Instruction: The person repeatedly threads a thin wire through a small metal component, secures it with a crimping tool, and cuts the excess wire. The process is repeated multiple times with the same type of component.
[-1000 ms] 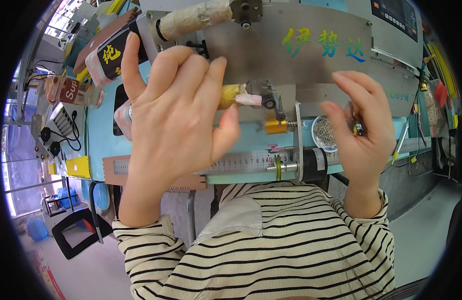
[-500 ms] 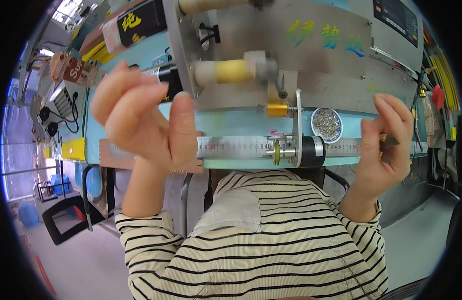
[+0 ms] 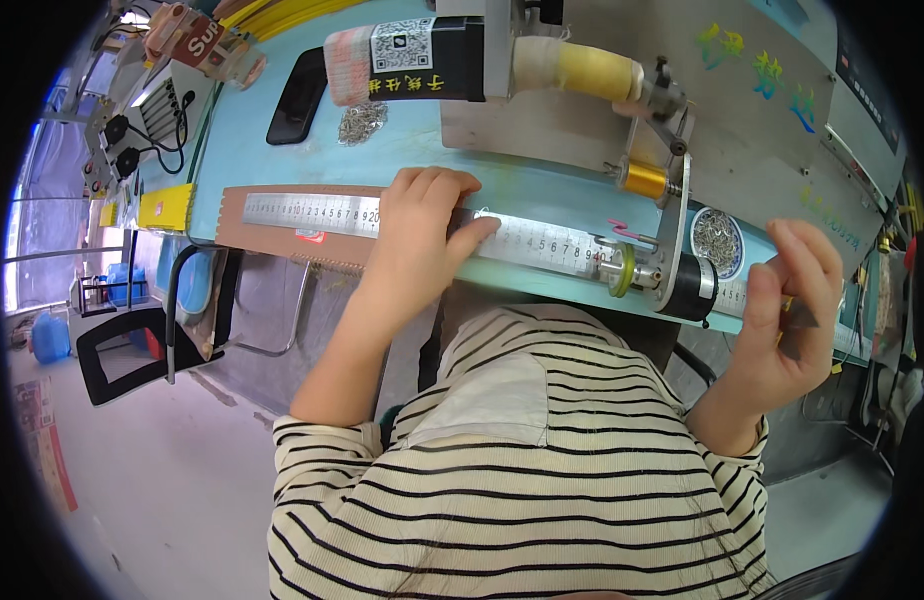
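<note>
Your left hand: over ruler, perhaps steadying it; can't tell grip | Your right hand: grip curled round dark tool, likely keeping it handy

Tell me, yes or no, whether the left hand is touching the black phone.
No, the left hand is at the metal ruler, well apart from the black phone.

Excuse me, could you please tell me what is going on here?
The person's left hand lies over a long metal ruler, thumb and fingers apart. The right hand, to the right of a small dish of metal pieces, holds a small dark thing, mostly hidden by the fingers. Neither hand is on the yellow-wrapped roller.
</note>
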`<state>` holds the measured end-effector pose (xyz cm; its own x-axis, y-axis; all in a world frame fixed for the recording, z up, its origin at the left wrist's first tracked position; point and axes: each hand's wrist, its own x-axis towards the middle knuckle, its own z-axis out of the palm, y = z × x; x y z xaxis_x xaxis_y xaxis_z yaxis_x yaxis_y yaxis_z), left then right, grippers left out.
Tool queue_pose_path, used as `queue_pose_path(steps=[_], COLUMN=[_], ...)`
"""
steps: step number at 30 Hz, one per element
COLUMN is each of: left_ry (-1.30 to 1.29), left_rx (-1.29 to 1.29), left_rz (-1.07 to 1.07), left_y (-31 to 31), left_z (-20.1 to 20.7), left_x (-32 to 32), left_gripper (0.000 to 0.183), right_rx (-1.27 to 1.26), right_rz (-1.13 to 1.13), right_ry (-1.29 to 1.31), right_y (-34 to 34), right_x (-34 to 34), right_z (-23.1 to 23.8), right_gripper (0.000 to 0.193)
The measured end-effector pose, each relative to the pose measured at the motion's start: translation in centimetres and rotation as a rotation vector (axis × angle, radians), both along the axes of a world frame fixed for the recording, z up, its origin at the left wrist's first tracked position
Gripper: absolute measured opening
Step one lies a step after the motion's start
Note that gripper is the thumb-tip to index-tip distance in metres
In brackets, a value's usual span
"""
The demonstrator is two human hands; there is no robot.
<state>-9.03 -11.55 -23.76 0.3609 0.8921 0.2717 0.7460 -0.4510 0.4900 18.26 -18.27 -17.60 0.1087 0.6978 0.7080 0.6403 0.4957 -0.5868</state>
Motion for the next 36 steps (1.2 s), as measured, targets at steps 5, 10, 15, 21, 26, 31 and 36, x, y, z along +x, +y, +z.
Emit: queue_pose_path(steps=[5,10,15,21,26,31,36], left_ry=[-0.181,-0.25,-0.336,-0.583,-0.978,-1.132,-1.117], left_rx=[-0.475,-0.56,-0.235,-0.307,-0.65,-0.756,-0.772], left_rz=[0.039,0.0,-0.047,0.026,0.097,0.072,0.112], left_y=[2.3,2.9,1.7,-1.1,-2.5,-3.2,-4.0], left_z=[1.0,1.1,1.0,1.2,2.0,2.4,2.3], left_x=[-0.9,-1.2,-1.3,-3.0,-4.2,-5.7,-6.9], left_gripper=[0.027,0.03,0.032,0.021,0.015,0.014,0.019], right_rx=[-0.062,-0.133,-0.239,-0.392,-0.469,-0.512,-0.654], right_rz=[0.213,0.481,0.485,0.403,0.278,0.216,0.191], right_ry=[-0.015,-0.045,0.014,0.082,-0.234,-0.385,-0.34], right_y=[-0.7,-0.5,0.2,1.2,2.5,4.3,5.9], right_x=[-1.6,-4.3,-6.6,-8.8,-11.2,-13.5,-14.4], right_z=[0.7,1.5,1.0,-1.1,-2.7,-4.3,-6.1], right_gripper=[0.029,0.032,0.033,0.023,0.019,0.014,0.015])
